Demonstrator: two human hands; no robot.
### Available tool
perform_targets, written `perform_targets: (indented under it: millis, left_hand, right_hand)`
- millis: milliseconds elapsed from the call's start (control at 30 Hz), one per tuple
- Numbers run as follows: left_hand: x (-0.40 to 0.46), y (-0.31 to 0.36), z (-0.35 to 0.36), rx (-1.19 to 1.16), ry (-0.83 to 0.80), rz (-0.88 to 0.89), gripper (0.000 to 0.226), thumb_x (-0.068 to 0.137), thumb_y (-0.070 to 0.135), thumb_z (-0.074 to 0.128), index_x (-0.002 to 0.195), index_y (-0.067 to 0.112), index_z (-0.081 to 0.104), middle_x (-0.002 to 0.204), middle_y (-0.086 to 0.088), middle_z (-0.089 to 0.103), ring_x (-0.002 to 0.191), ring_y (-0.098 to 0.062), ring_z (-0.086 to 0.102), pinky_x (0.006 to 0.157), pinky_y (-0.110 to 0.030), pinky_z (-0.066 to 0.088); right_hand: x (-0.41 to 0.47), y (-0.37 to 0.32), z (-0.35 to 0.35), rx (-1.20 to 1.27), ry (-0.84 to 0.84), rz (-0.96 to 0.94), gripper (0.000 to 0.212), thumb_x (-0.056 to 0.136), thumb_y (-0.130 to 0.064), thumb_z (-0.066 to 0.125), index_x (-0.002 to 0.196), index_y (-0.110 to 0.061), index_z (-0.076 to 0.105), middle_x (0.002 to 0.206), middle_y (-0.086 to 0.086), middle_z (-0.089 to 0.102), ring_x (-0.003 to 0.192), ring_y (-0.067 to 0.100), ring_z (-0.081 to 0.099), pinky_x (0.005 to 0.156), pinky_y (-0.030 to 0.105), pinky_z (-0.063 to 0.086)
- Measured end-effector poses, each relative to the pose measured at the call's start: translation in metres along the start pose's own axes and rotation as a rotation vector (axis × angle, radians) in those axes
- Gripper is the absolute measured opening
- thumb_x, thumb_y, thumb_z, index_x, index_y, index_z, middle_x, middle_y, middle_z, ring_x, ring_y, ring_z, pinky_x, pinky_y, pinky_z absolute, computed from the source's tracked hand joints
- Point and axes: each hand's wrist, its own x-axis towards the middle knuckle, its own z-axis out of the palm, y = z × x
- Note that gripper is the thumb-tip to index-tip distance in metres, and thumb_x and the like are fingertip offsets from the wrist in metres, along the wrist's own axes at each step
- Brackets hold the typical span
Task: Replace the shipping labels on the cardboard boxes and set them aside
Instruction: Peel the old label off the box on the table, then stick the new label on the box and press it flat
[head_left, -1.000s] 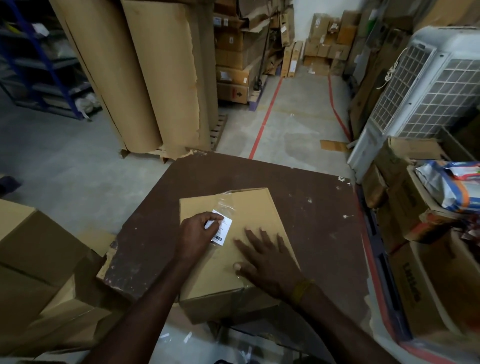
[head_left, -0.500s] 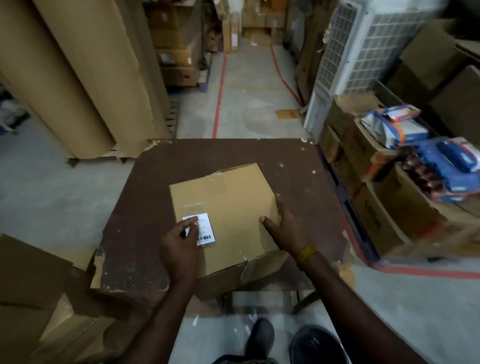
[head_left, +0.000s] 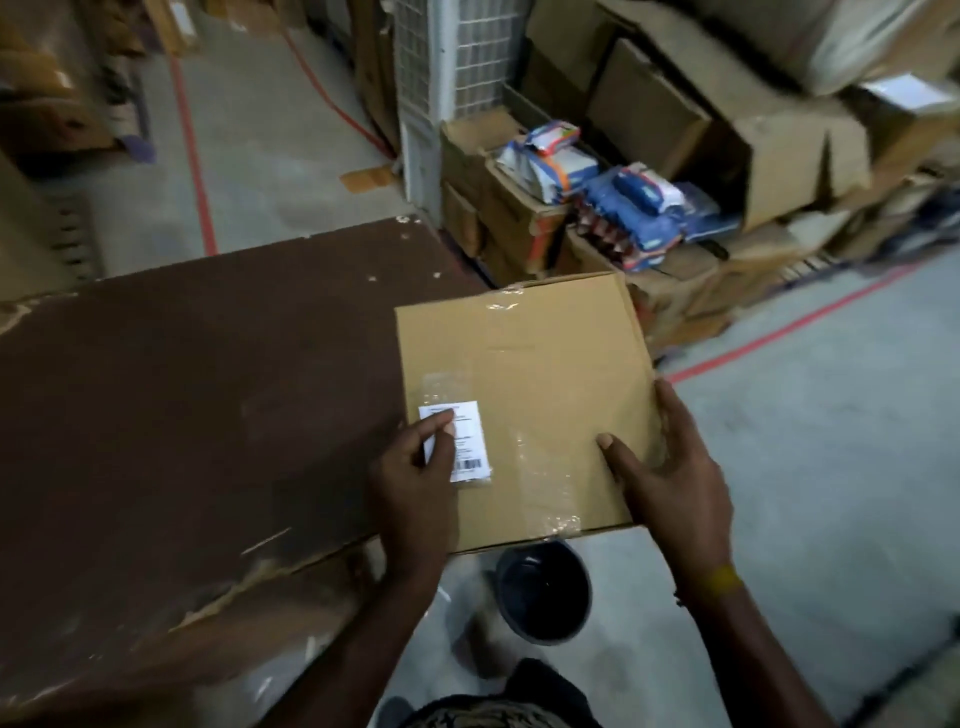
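Past the table edge, both hands' fingers clamp the cardboard box, left hand thumb on its label.

Box overhangs table right edge; bin below.

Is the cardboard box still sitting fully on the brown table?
No, the cardboard box juts past the table edge, above the floor, held by both hands.

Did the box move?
Yes. The box went right: before it sat in the middle of the brown table, now it hangs past the table's right edge.
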Motion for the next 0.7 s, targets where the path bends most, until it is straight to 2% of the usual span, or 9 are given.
perform_targets:
  millis: [67, 167, 300, 433, 500, 600, 700]
  left_hand:
    - [-0.010, 0.007, 0.040, -0.011, -0.106, 0.035, 0.018, 0.093, 0.010, 0.068, 0.098, 0.024, 0.078, 0.096, 0.014, 0.075, 0.090, 0.001, 0.069, 0.079, -0.026, 0.054]
    - [-0.025, 0.004, 0.106, -0.015, -0.251, 0.094, 0.016, 0.093, 0.012, 0.067, 0.103, 0.017, 0.078, 0.101, 0.011, 0.075, 0.096, -0.003, 0.070, 0.086, -0.027, 0.055]
    - [-0.041, -0.026, 0.200, 0.084, -0.338, 0.180, 0.018, 0.092, 0.011, 0.066, 0.103, 0.019, 0.078, 0.102, 0.012, 0.074, 0.095, 0.001, 0.068, 0.082, -0.020, 0.053]
    - [-0.038, -0.101, 0.287, 0.157, -0.348, 0.056, 0.019, 0.089, 0.009, 0.068, 0.097, 0.023, 0.077, 0.098, 0.016, 0.073, 0.091, 0.005, 0.066, 0.080, -0.017, 0.052]
    - [-0.029, -0.147, 0.325, 0.205, -0.344, -0.027, 0.024, 0.088, 0.005, 0.070, 0.094, 0.027, 0.077, 0.096, 0.018, 0.073, 0.089, 0.007, 0.066, 0.078, -0.015, 0.051]
    - [-0.012, -0.223, 0.374, 0.259, -0.319, -0.154, 0.033, 0.088, 0.003, 0.071, 0.091, 0.036, 0.073, 0.094, 0.016, 0.074, 0.090, 0.000, 0.069, 0.081, -0.023, 0.054]
    - [0.007, -0.321, 0.413, 0.265, -0.294, -0.304, 0.031, 0.089, 0.006, 0.071, 0.087, 0.037, 0.075, 0.095, 0.010, 0.076, 0.092, -0.011, 0.071, 0.083, -0.037, 0.056]
  right_hand:
    - [0.002, 0.021, -0.030, 0.033, 0.104, 0.055, 0.085, 0.071, -0.066, 0.064, 0.148, -0.051, 0.030, 0.144, -0.012, 0.054, 0.125, 0.022, 0.056, 0.094, 0.045, 0.050]
    - [0.009, 0.060, -0.066, 0.029, 0.231, 0.134, 0.087, 0.071, -0.067, 0.065, 0.147, -0.054, 0.027, 0.148, -0.012, 0.050, 0.127, 0.024, 0.054, 0.097, 0.053, 0.050]
    - [0.046, 0.128, -0.092, -0.026, 0.246, 0.216, 0.094, 0.070, -0.068, 0.069, 0.150, -0.049, 0.024, 0.152, -0.010, 0.043, 0.131, 0.026, 0.050, 0.095, 0.055, 0.050]
    - [0.115, 0.222, -0.072, -0.075, 0.115, 0.282, 0.082, 0.075, -0.055, 0.080, 0.144, -0.050, 0.035, 0.143, -0.007, 0.046, 0.123, 0.022, 0.053, 0.090, 0.051, 0.053]
    - [0.157, 0.273, -0.047, -0.072, 0.040, 0.294, 0.072, 0.076, -0.051, 0.080, 0.138, -0.048, 0.045, 0.138, -0.006, 0.047, 0.109, 0.017, 0.057, 0.085, 0.043, 0.053]
    - [0.219, 0.349, 0.006, -0.109, -0.095, 0.306, 0.062, 0.077, -0.056, 0.077, 0.132, -0.050, 0.049, 0.136, -0.008, 0.046, 0.092, 0.008, 0.057, 0.074, 0.036, 0.052]
    - [0.275, 0.429, 0.071, -0.137, -0.232, 0.337, 0.063, 0.077, -0.064, 0.072, 0.133, -0.053, 0.046, 0.142, -0.011, 0.038, 0.097, 0.008, 0.057, 0.073, 0.036, 0.054]
